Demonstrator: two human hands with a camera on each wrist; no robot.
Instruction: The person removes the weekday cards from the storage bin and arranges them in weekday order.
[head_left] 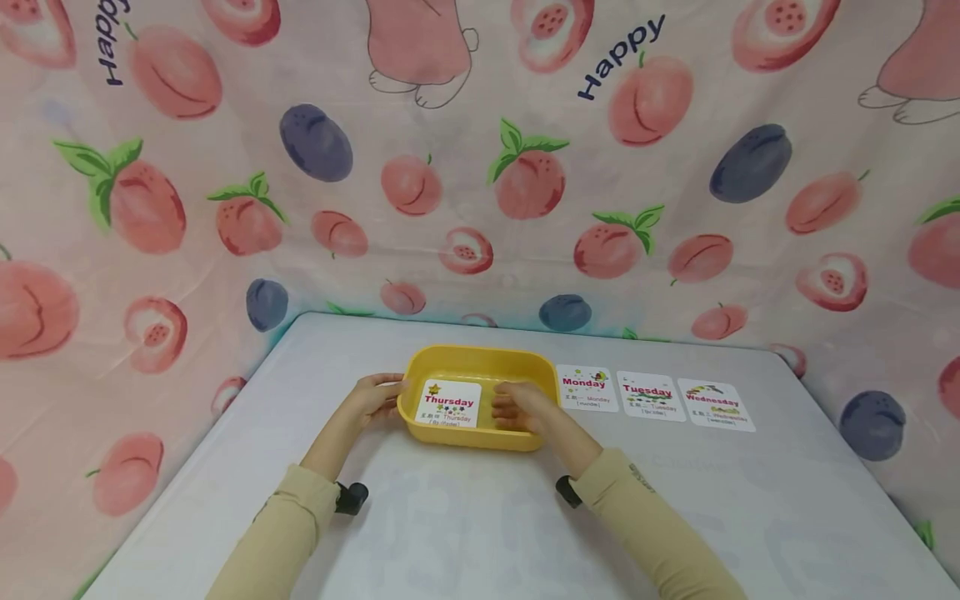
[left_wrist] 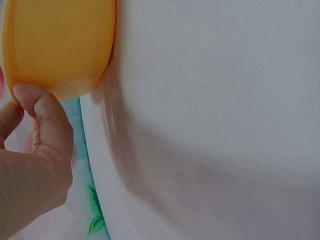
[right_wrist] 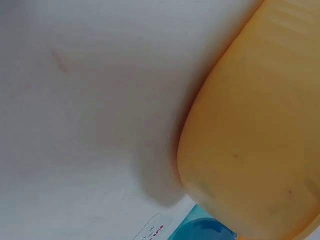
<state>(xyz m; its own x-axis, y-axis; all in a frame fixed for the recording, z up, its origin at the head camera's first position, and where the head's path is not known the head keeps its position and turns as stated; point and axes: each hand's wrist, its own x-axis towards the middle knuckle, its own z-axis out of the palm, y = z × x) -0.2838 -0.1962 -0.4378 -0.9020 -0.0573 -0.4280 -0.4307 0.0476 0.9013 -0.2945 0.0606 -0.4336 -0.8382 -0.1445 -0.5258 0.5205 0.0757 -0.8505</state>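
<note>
A yellow plastic basket (head_left: 480, 437) sits on the table, and a white card reading Thursday (head_left: 448, 404) lies face up in its left part. My left hand (head_left: 375, 398) is at the basket's left end. In the left wrist view that hand (left_wrist: 42, 145) pinches the rim of the basket (left_wrist: 60, 45) between thumb and fingers. My right hand (head_left: 528, 407) reaches over the right end, its loosely bent fingers above the basket's inside with nothing held. The right wrist view shows the basket's outer wall (right_wrist: 250, 130) but not the hand.
Right of the basket, cards reading Monday (head_left: 588, 389), Tuesday (head_left: 651, 396) and Wednesday (head_left: 716, 405) lie in a row. They rest on a white-covered table (head_left: 465, 525). A peach-patterned cloth (head_left: 420, 267) hangs behind and along the sides.
</note>
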